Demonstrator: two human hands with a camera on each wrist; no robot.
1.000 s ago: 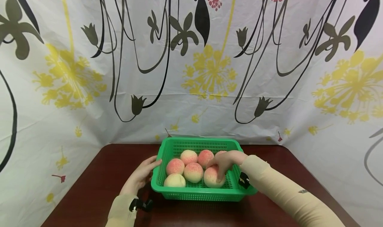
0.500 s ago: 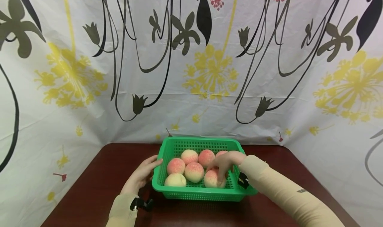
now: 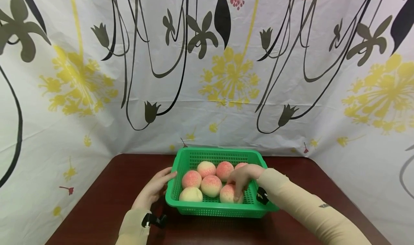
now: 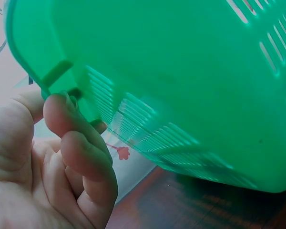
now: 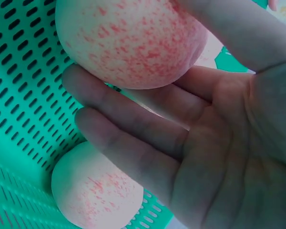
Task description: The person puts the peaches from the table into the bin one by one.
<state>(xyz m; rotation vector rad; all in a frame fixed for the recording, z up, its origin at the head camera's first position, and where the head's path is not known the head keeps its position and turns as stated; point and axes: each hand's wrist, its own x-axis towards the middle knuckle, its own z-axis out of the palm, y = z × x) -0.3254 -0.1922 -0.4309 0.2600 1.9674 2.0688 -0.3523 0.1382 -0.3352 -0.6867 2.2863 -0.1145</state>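
A green perforated plastic basket [image 3: 221,204] holds several pink and cream peaches, among them a pale one [image 3: 191,194] at the front left. My left hand [image 3: 154,187] grips the basket's left rim; the left wrist view shows the thumb and fingers pinching the rim's edge, with the basket wall [image 4: 181,86] beyond. Inside the basket at the front right, my right hand [image 3: 244,175] holds a peach [image 3: 228,194] between thumb and fingers. In the right wrist view that peach [image 5: 133,45] lies against the fingers, and another peach [image 5: 96,191] shows below them.
The basket stands on a dark red-brown table [image 3: 97,202]. Behind and on both sides hangs a white floral-print sheet [image 3: 194,126]. A peach [image 3: 240,165] at the back right is partly covered by the right hand. Black camera mounts [image 3: 153,220] sit at both wrists.
The peach in my right hand has moved slightly down and left, closer to the neighbouring peach. My left hand keeps its grip on the rim. The head view has shifted slightly.
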